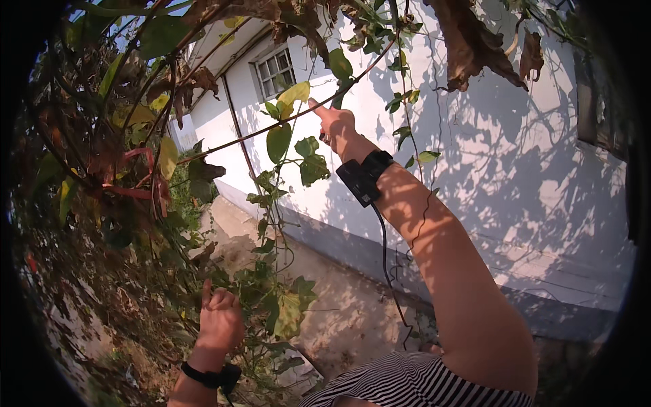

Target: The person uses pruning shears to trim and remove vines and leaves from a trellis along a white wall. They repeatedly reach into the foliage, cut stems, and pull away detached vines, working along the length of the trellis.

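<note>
My right hand (336, 124) is raised beside a long brown vine stem (305, 113), with its index finger extended towards it. A dark hand tool (338, 96), which looks like pruning shears, sticks up from that hand; my fingers hide most of it. Close to the fingertip hangs a yellow leaf (296, 94), and a green leaf (278, 142) hangs below the stem. Lower down, my left hand (221, 313) is beside hanging vine leaves (254, 285). Its index finger points up while the others curl; whether anything is inside them is hidden.
A white wall (508, 178) with a grey base runs along the right. Dense vines (112, 219) fill the left, with a red tie (132, 191) among them. Dry leaves (473, 46) hang overhead. A black cable (385, 254) trails from my right wrist device (360, 180) above the concrete path (346, 295).
</note>
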`<state>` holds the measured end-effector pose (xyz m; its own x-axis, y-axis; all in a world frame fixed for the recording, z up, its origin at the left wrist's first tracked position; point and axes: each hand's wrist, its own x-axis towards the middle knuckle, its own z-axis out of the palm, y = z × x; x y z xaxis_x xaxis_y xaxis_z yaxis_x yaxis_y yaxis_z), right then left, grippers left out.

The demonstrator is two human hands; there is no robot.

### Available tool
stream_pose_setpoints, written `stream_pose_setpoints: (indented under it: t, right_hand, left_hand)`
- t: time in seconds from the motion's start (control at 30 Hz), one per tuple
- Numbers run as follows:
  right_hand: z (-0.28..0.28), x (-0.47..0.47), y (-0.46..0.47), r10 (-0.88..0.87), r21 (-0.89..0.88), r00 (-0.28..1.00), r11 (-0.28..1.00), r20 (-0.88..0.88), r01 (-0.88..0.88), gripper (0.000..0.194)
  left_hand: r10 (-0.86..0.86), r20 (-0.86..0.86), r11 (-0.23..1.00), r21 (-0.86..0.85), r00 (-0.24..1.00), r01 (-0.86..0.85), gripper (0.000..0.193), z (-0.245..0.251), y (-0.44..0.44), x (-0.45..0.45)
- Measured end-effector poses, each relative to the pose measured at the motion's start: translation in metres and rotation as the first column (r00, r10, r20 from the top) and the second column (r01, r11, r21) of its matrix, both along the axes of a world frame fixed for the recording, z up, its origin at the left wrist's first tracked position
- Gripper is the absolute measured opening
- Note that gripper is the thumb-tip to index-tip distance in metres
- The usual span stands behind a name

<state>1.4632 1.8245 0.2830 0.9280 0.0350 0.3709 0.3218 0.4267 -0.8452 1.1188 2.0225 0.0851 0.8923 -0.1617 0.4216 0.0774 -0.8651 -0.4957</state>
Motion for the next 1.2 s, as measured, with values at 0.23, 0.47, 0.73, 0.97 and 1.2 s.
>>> stream_pose_setpoints:
  t: [0.23,0.47,0.73,0.97,1.2]
  right_hand:
    - [0.021,0.032,0.060,-0.328,-0.088,0.883,0.922,0.336,0.377,0.033]
    - [-0.101,0.013,0.011,-0.056,0.184,0.992,0.982,0.111,0.035,0.017]
    - [-0.242,0.017,-0.050,-0.180,0.110,0.982,0.977,-0.053,0.185,0.016]
    - [-0.405,-0.031,-0.060,-0.291,-0.406,0.911,0.900,-0.291,0.158,0.027]
    - [-0.472,-0.029,-0.049,0.703,0.650,0.687,0.611,-0.184,-0.451,0.013]
  left_hand:
    - [-0.181,0.101,0.967,-0.165,0.978,0.196,0.005,0.007,-0.011,-0.026]
    - [-0.061,0.167,0.980,-0.177,0.984,0.091,0.012,0.015,0.014,-0.046]
    - [-0.297,0.126,0.937,-0.153,0.946,0.315,0.018,0.027,-0.007,0.009]
    - [-0.319,0.052,0.948,0.005,0.946,0.319,0.014,0.021,0.012,0.041]
    - [-0.251,0.070,0.966,-0.048,0.965,0.255,0.009,0.012,0.029,0.044]
